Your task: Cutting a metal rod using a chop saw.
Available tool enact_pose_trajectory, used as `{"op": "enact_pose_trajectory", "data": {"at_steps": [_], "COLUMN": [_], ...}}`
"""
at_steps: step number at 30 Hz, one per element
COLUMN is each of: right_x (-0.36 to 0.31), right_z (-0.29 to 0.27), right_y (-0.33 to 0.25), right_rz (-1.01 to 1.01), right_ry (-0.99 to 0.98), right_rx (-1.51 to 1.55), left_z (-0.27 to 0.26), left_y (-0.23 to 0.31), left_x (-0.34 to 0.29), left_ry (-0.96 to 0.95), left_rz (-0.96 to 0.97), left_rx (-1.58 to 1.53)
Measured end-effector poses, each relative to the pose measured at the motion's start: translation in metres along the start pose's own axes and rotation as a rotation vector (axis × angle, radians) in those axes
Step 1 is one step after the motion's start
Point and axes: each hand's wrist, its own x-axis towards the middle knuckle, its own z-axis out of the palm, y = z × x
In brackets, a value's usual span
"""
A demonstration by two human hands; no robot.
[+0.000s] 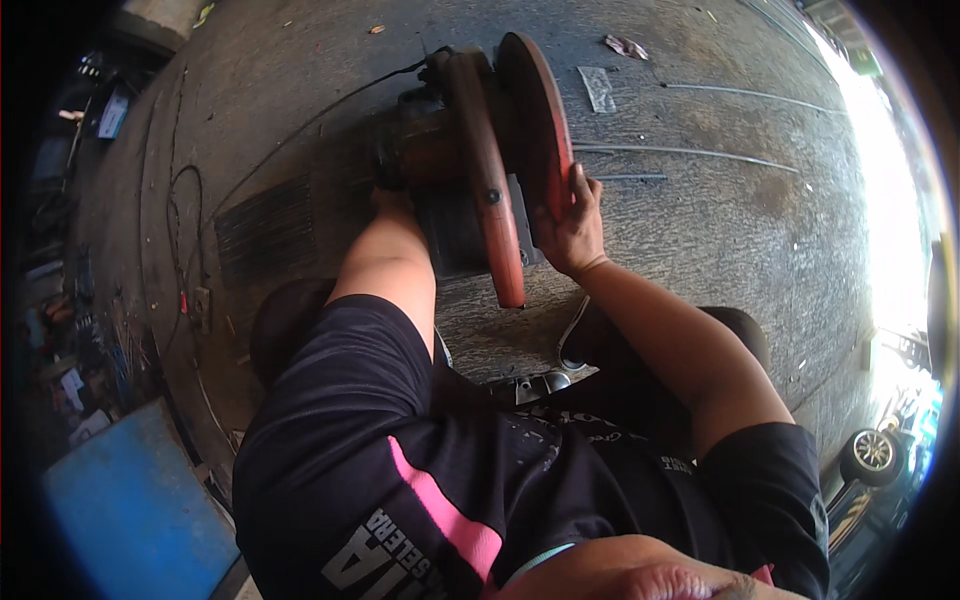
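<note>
Thin metal rods (700,153) lie across a worn concrete floor (760,240), near a small flat metal strip (598,88). A black cable (300,125) snakes toward a dark ribbed mat (265,228). A blue panel (135,510) sits at lower left beside cluttered tools (70,330); a car wheel (872,455) shows at far right in bright daylight.

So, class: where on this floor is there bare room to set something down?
Bare concrete floor lies right of the right hand, below the thin metal rods. Crowded: around the red chop saw, and the cluttered left edge.
</note>
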Motion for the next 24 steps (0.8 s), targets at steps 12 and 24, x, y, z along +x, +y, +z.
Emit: {"op": "enact_pose_trajectory", "data": {"at_steps": [12,24], "right_x": [-0.004,-0.004], "right_z": [0.003,0.0], "right_y": [0.003,0.002], "right_rz": [-0.01,0.003], "right_ry": [-0.003,-0.032], "right_rx": [-0.038,-0.062], "left_z": [-0.052,-0.04], "left_y": [-0.002,-0.019], "left_x": [0.022,0.039], "left_ry": [0.176,0.175], "left_rz": [-0.012,-0.052], "left_rx": [0.127,0.342]}}
